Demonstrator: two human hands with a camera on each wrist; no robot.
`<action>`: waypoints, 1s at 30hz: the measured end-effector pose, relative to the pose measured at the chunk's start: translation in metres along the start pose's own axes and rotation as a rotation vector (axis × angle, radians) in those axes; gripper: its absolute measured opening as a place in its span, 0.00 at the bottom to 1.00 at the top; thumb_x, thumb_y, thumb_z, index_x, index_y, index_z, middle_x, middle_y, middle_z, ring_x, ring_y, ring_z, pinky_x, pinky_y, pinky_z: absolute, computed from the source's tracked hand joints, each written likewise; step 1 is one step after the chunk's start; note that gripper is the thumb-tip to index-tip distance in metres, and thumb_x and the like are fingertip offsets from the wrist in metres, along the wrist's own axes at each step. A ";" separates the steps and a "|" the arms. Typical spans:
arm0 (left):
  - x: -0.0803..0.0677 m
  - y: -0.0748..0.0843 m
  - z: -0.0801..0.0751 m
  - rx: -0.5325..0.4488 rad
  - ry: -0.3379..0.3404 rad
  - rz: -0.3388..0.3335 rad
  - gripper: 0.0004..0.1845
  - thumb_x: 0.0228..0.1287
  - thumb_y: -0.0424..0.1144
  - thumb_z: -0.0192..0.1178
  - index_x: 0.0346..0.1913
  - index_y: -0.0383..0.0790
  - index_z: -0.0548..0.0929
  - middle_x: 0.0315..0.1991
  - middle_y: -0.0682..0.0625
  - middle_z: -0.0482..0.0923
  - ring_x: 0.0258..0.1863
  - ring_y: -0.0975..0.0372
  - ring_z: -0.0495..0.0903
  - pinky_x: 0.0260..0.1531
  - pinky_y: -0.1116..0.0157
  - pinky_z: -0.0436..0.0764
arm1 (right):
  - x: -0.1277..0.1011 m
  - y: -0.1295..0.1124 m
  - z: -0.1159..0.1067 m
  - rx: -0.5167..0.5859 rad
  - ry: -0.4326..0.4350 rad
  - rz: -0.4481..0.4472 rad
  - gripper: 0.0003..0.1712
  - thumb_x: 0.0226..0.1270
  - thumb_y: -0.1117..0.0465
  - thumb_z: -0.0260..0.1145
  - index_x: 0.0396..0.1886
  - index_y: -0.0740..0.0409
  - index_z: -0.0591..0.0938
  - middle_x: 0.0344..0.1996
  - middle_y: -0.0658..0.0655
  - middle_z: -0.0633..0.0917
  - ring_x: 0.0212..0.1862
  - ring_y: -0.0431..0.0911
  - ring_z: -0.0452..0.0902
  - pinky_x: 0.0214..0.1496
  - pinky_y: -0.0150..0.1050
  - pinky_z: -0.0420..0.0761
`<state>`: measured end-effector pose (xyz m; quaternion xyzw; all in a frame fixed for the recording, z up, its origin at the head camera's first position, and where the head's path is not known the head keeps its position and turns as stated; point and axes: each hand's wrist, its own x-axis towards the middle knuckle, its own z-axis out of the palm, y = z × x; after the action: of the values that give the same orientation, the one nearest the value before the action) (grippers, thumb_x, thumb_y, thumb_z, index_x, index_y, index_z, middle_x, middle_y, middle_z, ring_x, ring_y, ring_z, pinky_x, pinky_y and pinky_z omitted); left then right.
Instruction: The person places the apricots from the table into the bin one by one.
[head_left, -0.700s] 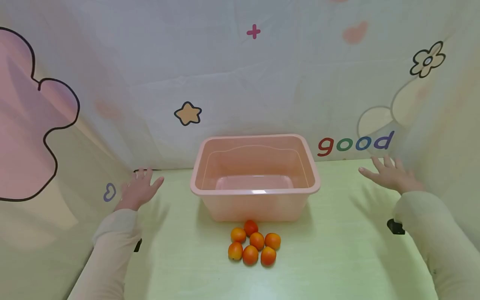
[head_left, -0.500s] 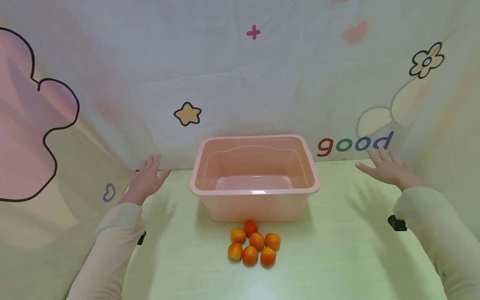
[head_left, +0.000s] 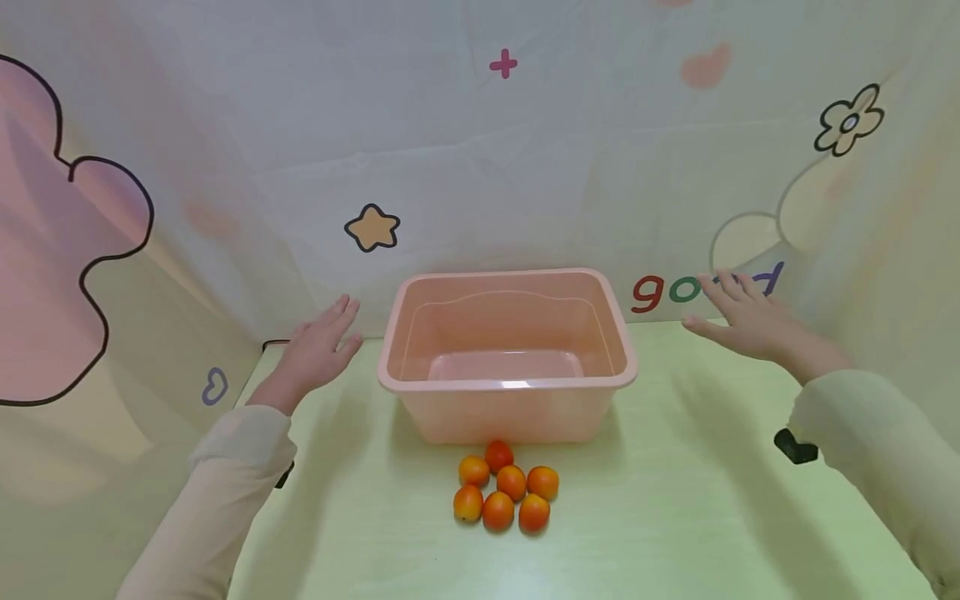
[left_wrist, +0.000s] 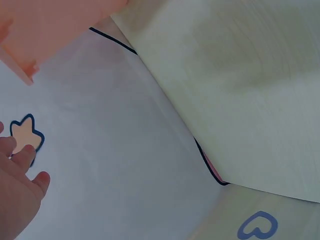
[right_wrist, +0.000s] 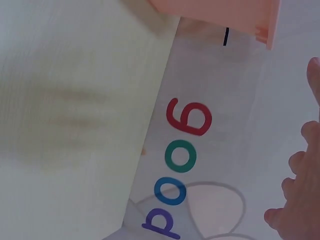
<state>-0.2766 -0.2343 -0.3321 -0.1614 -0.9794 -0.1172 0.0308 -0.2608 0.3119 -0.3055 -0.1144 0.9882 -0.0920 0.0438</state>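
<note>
A pink plastic tub [head_left: 510, 412] stands upright at the back of the table, its inside bare. In front of it lies a cluster of several small orange-red tomatoes [head_left: 512, 483]. My left hand [head_left: 315, 350] is raised to the left of the tub, fingers extended and thumb apart, holding nothing. On the other side my right hand [head_left: 757, 325] hovers with fingers spread, also holding nothing. Both hands are apart from the tub, and their shadows fall on the table. The left wrist view catches part of the tub's wall [left_wrist: 60, 25]; the right wrist view shows its other end [right_wrist: 225, 12].
The pale green table [head_left: 637, 550] ends at a hanging white curtain [head_left: 465, 167] printed with a star [head_left: 372, 227], a flower and the word "good". More curtain closes off the left and right sides. A dark wrist strap piece [head_left: 795, 447] shows under the right sleeve.
Both hands have moved inward toward the tub and slightly up, the left going right and the right going left. The tub and tomatoes have stayed in place.
</note>
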 end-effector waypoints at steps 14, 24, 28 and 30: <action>0.007 0.021 0.006 -0.061 -0.071 0.099 0.28 0.64 0.44 0.45 0.66 0.41 0.58 0.68 0.43 0.50 0.67 0.49 0.51 0.60 0.40 0.50 | -0.003 -0.061 0.014 0.025 0.094 -0.224 0.49 0.56 0.38 0.56 0.70 0.53 0.46 0.69 0.63 0.44 0.69 0.61 0.34 0.60 0.68 0.45; 0.007 0.028 0.009 -0.132 -0.150 0.014 0.27 0.65 0.44 0.44 0.66 0.45 0.57 0.68 0.48 0.52 0.67 0.50 0.50 0.62 0.44 0.53 | -0.013 -0.096 0.027 0.083 0.074 -0.343 0.49 0.55 0.37 0.57 0.70 0.48 0.45 0.69 0.61 0.47 0.69 0.60 0.41 0.62 0.64 0.52; 0.008 0.029 0.009 -0.106 -0.149 0.025 0.27 0.65 0.44 0.44 0.66 0.43 0.57 0.68 0.47 0.53 0.67 0.49 0.52 0.62 0.45 0.54 | -0.017 -0.107 0.035 0.094 0.074 -0.395 0.48 0.55 0.41 0.59 0.70 0.47 0.46 0.69 0.58 0.48 0.69 0.60 0.43 0.63 0.61 0.54; 0.009 0.029 0.008 -0.092 -0.142 0.038 0.27 0.65 0.44 0.44 0.66 0.43 0.58 0.68 0.46 0.53 0.67 0.49 0.52 0.62 0.46 0.54 | -0.019 -0.113 0.039 0.101 0.070 -0.411 0.47 0.55 0.43 0.61 0.70 0.46 0.48 0.70 0.56 0.48 0.69 0.59 0.44 0.62 0.60 0.56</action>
<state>-0.2756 -0.2027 -0.3330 -0.1892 -0.9694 -0.1499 -0.0440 -0.2137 0.2017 -0.3207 -0.3078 0.9392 -0.1523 -0.0045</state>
